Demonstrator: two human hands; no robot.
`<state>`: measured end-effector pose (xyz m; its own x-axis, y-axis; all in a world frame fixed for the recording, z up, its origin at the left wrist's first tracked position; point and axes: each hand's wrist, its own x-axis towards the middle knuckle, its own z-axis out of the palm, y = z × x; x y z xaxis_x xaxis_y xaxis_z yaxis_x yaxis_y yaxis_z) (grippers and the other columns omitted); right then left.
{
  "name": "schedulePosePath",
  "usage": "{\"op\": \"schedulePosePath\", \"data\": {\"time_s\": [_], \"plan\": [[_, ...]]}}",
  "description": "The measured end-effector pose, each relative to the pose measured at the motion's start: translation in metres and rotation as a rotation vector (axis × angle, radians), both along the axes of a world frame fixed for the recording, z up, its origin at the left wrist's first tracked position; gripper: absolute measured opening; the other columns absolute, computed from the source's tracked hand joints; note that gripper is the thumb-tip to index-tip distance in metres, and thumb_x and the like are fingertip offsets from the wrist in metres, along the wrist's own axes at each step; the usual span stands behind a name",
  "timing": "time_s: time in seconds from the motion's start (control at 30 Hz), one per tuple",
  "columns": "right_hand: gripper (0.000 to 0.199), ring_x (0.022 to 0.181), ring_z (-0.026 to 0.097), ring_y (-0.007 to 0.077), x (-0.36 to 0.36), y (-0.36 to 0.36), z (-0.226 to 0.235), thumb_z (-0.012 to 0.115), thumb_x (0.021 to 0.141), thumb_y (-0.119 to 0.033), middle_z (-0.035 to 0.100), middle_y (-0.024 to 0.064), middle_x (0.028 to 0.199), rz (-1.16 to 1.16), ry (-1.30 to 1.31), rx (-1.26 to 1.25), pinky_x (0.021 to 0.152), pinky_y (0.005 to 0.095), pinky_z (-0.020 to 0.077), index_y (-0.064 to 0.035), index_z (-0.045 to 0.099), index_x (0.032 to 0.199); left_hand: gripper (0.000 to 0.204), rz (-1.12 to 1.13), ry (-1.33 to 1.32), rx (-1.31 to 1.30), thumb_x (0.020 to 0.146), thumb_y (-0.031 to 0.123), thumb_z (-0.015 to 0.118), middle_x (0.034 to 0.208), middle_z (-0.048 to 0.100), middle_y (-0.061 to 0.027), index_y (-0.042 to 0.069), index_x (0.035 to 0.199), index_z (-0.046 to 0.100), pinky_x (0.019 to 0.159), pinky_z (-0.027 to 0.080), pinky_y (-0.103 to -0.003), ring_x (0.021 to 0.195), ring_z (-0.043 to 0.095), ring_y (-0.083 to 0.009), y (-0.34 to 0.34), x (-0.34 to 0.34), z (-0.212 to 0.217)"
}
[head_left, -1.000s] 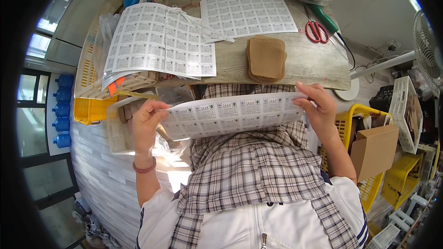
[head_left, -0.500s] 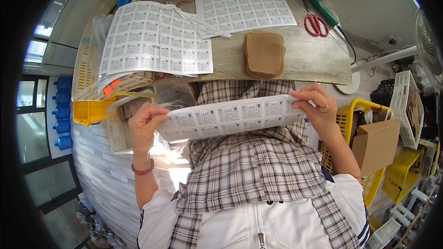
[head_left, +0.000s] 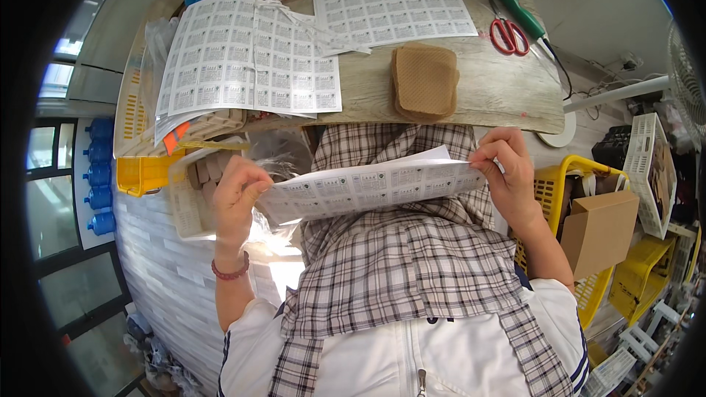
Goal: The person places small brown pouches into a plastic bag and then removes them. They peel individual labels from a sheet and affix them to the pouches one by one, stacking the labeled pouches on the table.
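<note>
My left fingers (head_left: 250,171) at 9 o'clock and right fingers (head_left: 494,151) at 3 pinch opposite ends of a printed sheet (head_left: 368,190), strung between them mid-view. Looks like a hold-it-bent step from here; next move probably needs both pinches even. It's white, bowed, thin-looking, gridded with dark print. Brown pads (head_left: 425,81) on the counter (head_left: 500,88) at 1.

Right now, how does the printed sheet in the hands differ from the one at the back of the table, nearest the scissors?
Pose: the held sheet is raised between left hand and right hand; the back sheet lies on the table.
Shape: the held sheet is bent, a white flap behind it; the back sheet looks flat.
Visible print: the held sheet shows fewer rows than the back sheet.
Shared: both white, dark-printed grids.
</note>
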<state>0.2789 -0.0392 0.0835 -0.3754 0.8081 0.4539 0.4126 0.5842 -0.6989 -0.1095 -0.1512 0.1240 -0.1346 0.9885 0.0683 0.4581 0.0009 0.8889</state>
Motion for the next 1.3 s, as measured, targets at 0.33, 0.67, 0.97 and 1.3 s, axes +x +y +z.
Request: {"op": "schedulePosePath", "data": {"time_s": [0.33,0.67,0.97,1.3], "plan": [[0.018,0.067,0.056,0.0231,0.005,-0.009,-0.009,0.078,0.069,0.005,0.053,0.0068,0.074,0.095,-0.105,-0.146,0.059,0.0333,0.0465,-0.0047,0.068,0.08,0.011,0.01,0.718,-0.002,0.085,0.002,0.061,0.095,0.063,-0.0095,0.001,0.093,0.068,0.093,0.044,-0.034,0.099,0.059,-0.024,0.013,0.009,-0.013],[0.017,0.067,0.059,0.0202,-0.001,-0.006,0.003,0.078,0.072,0.005,0.056,0.0067,0.077,0.079,-0.078,-0.231,0.059,0.0303,0.0473,-0.004,0.069,0.084,0.031,-0.319,0.484,0.461,0.076,0.007,0.075,0.097,0.066,-0.0137,-0.001,0.105,0.068,0.083,0.051,-0.041,0.092,0.064,-0.0311,0.041,0.129,-0.017],[0.015,0.067,0.061,0.0154,0.005,-0.008,0.007,0.075,0.073,0.008,0.061,0.0044,0.074,0.045,-0.096,-0.201,0.062,0.0265,0.0488,-0.0029,0.071,0.082,0.009,-0.248,0.258,0.293,0.076,0.005,0.077,0.075,0.066,-0.0077,0.003,0.081,0.07,0.06,0.047,-0.034,0.067,0.061,-0.0237,0.04,0.134,-0.03],[0.025,0.084,0.066,0.0198,0.012,-0.005,-0.011,0.074,0.074,0.006,0.068,0.0071,0.085,0.002,-0.109,-0.245,0.074,0.0294,0.0533,-0.0043,0.071,0.097,0.008,-0.254,0.191,0.266,0.077,0.001,0.074,0.067,0.061,-0.0074,0.003,0.074,0.067,0.055,0.043,-0.033,0.06,0.057,-0.0225,0.042,0.139,-0.029]]}}
